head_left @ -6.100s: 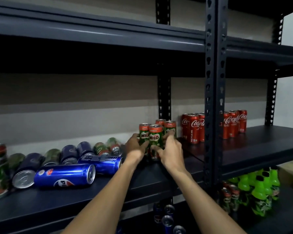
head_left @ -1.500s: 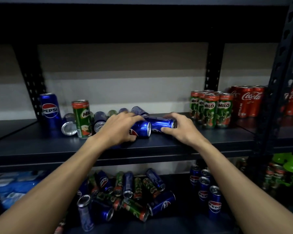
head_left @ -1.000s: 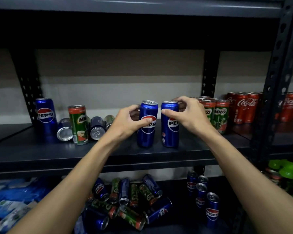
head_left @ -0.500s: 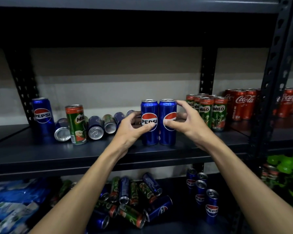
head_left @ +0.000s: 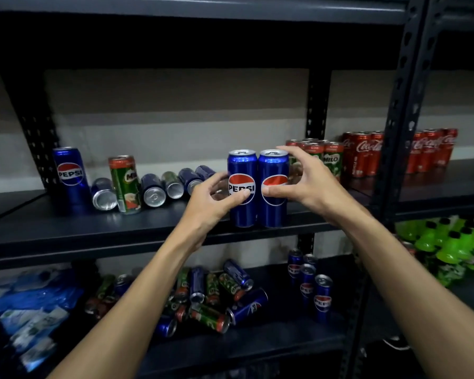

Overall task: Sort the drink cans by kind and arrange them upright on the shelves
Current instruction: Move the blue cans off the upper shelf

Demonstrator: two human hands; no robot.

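Note:
Two blue Pepsi cans stand upright and touching at the front of the middle shelf (head_left: 66, 231): the left can (head_left: 242, 214) and the right can (head_left: 273, 214). My left hand (head_left: 211, 201) grips the left can with its thumb on the logo. My right hand (head_left: 307, 184) arches over the right can, thumb on its front and fingertips at its top rim. Left of them several Pepsi and Milo cans (head_left: 153, 190) lie on their sides. An upright Milo can (head_left: 125, 184) and an upright Pepsi can (head_left: 69, 173) stand further left.
A group of upright Milo cans (head_left: 331, 160) and rows of Coca-Cola cans (head_left: 363, 154) stand to the right, behind a shelf post (head_left: 402, 105). The lower shelf holds a pile of lying cans (head_left: 216, 296), upright Pepsi cans (head_left: 322, 296), green bottles (head_left: 449, 242) and blue packets (head_left: 30, 305).
Both hands picked two lying Pepsi cans off the shelf, stood them upright and pushed them together. Since half a second ago the right fingers have loosened and lifted.

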